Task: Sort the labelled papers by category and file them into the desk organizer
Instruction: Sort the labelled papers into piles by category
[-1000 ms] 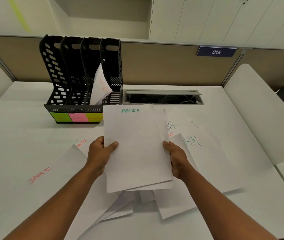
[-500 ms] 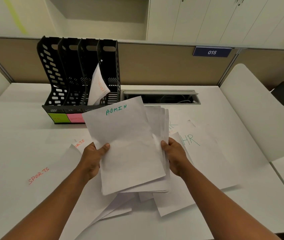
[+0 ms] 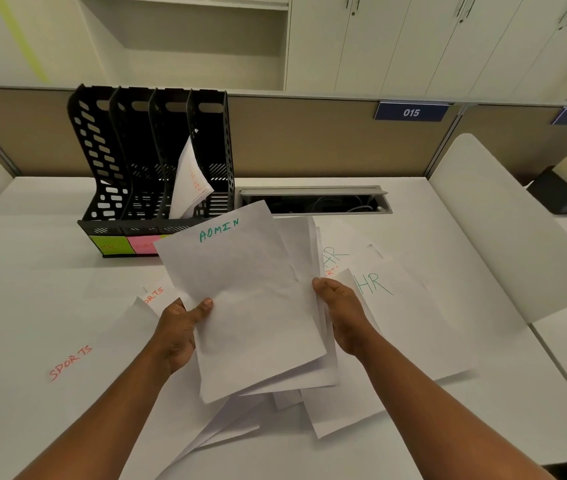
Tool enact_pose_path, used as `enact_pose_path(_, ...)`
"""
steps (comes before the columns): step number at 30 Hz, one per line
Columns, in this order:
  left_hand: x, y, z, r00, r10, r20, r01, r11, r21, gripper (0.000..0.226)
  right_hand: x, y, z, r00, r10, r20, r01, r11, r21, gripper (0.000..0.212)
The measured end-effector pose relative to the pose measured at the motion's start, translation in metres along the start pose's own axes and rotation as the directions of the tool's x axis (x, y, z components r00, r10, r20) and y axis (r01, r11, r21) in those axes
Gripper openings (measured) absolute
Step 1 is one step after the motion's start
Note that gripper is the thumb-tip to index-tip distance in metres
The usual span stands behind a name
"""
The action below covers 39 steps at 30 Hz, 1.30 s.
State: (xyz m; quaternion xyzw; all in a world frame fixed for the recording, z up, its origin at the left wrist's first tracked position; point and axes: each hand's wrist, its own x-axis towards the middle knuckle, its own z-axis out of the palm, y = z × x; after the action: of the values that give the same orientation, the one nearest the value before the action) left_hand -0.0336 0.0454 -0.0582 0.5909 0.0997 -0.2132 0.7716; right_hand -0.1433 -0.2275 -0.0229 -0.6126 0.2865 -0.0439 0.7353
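Head-worn view, forward-down, close over desk point(image 3: 344, 452)

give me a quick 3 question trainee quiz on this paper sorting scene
1. True or false: all slots of the black desk organizer stand empty.
2. What word is on the top sheet of the stack held by the left hand and right hand?
A) SPORTS B) ADMIN C) HR
3. Fill in: the green sticky label on the organizer's front reads ____.

Key:
1. False; folded papers lean in the third slot from the left.
2. B
3. HR
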Motion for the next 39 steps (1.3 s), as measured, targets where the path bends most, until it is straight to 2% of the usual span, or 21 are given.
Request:
enact_pose_path(3, 0.001, 0.000, -0.002, 1.000, 0.001, -0.004, -0.001, 1.000, -0.009, 0.039, -0.001, -0.001, 0.000, 0.999, 0.030, 0.016, -0.030, 0.999, 0.010, 0.021)
enact_pose_path(6, 0.001, -0.001, -0.005, 1.000, 0.006, -0.019, -0.007, 1.000, -0.016, 0.040, -0.003, -0.003, -0.001, 0.998, -0.010, 0.060, 0.010, 1.000, 0.005, 0.014)
enact_pose_path(10, 0.004, -0.004, -0.010, 1.000, -0.014, -0.013, 0.014, 0.999, -0.031, 0.040, -0.002, -0.003, -0.001, 0.997, -0.073, 0.008, 0.073, 0.997, 0.026, 0.019)
enact_pose_path(12, 0.004, -0.005, -0.010, 1.000, -0.027, 0.008, 0.027, 0.999, -0.026, 0.045, 0.001, 0.000, -0.001, 0.993, -0.115, -0.033, 0.115, 0.993, 0.011, 0.015)
enact_pose_path(16, 0.003, -0.007, -0.009, 0.999, -0.036, 0.016, 0.036, 0.999, -0.035, 0.041, 0.001, 0.001, 0.000, 0.977, -0.187, -0.103, 0.172, 0.976, -0.134, 0.030)
enact_pose_path(19, 0.003, -0.007, -0.009, 0.999, -0.035, 0.015, 0.036, 0.999, -0.040, 0.039, 0.003, 0.001, 0.002, 0.970, -0.232, -0.077, 0.213, 0.957, -0.195, 0.027)
enact_pose_path(22, 0.004, -0.007, -0.009, 0.999, -0.034, 0.004, 0.035, 0.999, -0.042, 0.039, 0.002, 0.000, 0.005, 0.985, -0.167, -0.036, 0.161, 0.977, -0.142, 0.010)
enact_pose_path(24, 0.004, -0.007, -0.009, 0.999, -0.041, 0.006, 0.041, 0.999, -0.032, 0.037, 0.004, 0.002, 0.004, 0.990, -0.138, -0.017, 0.133, 0.975, -0.178, 0.023)
enact_pose_path(25, 0.005, -0.007, -0.009, 0.999, -0.043, 0.007, 0.043, 0.999, -0.027, 0.035, 0.006, 0.003, 0.004, 0.992, -0.123, -0.009, 0.119, 0.975, -0.188, 0.024)
enact_pose_path(28, 0.007, -0.008, -0.009, 0.999, -0.048, 0.005, 0.048, 0.999, -0.009, 0.033, 0.007, 0.004, 0.003, 0.996, -0.081, 0.033, 0.085, 0.982, -0.171, 0.007)
enact_pose_path(32, 0.009, -0.007, -0.008, 0.997, -0.082, 0.004, 0.082, 0.997, 0.017, 0.030, 0.008, 0.001, 0.000, 0.998, -0.061, -0.003, 0.060, 0.991, -0.122, 0.012)
enact_pose_path(35, 0.008, -0.007, -0.007, 0.995, -0.099, 0.005, 0.099, 0.994, 0.038, 0.028, 0.009, -0.002, 0.000, 0.997, -0.066, -0.040, 0.062, 0.993, -0.099, 0.024)
enact_pose_path(39, 0.008, -0.008, -0.007, 0.987, -0.153, 0.040, 0.150, 0.986, 0.070, 0.035, 0.006, -0.003, 0.002, 0.995, -0.051, 0.086, 0.048, 0.998, 0.038, 0.014)
